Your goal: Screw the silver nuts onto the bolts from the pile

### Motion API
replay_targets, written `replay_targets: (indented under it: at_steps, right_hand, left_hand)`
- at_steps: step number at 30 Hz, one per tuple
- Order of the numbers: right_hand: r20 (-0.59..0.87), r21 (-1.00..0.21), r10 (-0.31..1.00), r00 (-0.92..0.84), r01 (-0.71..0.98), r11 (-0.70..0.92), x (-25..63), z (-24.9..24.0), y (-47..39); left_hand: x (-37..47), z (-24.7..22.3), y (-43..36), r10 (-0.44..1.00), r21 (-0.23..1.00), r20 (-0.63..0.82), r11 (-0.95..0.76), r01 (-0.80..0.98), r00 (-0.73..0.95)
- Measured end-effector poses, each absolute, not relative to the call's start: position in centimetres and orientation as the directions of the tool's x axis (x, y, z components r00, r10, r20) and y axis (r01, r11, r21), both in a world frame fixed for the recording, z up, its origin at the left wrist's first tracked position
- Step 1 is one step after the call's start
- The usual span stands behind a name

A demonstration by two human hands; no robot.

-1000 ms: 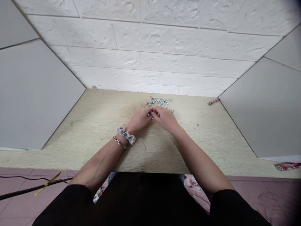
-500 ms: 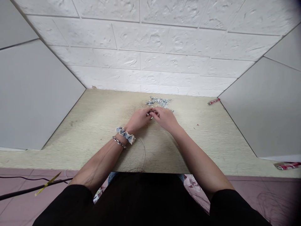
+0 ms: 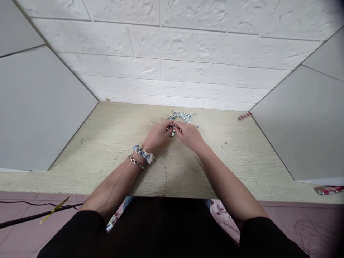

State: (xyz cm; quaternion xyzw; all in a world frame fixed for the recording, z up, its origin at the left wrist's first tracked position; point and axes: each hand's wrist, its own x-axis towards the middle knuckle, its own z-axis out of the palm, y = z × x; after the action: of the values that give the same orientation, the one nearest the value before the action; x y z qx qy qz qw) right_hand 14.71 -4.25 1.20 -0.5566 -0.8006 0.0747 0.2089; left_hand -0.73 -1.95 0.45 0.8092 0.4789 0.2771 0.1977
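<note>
Silvery hardware (image 3: 185,116) (one cluster) lies beyond two hands (image 3: 158,134) (image 3: 189,134) pinching metal pieces (image 3: 171,126).

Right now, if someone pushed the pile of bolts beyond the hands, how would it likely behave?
The pile would probably scatter rather than move as one, since its pieces lie loose on the table. Their shiny, metallic look suggests they are stiff, perhaps heavy for their size. Some are long and thin, so those might roll a little.
</note>
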Motion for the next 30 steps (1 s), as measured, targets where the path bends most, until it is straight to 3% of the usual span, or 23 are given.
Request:
replay_targets:
  at_steps: [11, 30]
  right_hand:
    - [0.243, -0.355, 0.940, -0.238, 0.880, 0.314, 14.71, 1.90, -4.43]
    - [0.384, -0.409, 0.891, -0.242, 0.820, 0.399, 14.67, 1.31, -4.41]
  left_hand:
    - [-0.74, 0.28, -1.92, 0.884, 0.580, 0.296, -0.467, 0.667, 0.362]
    - [-0.77, 0.84, -1.97, 0.883, 0.619, 0.310, -0.470, 0.629, 0.354]
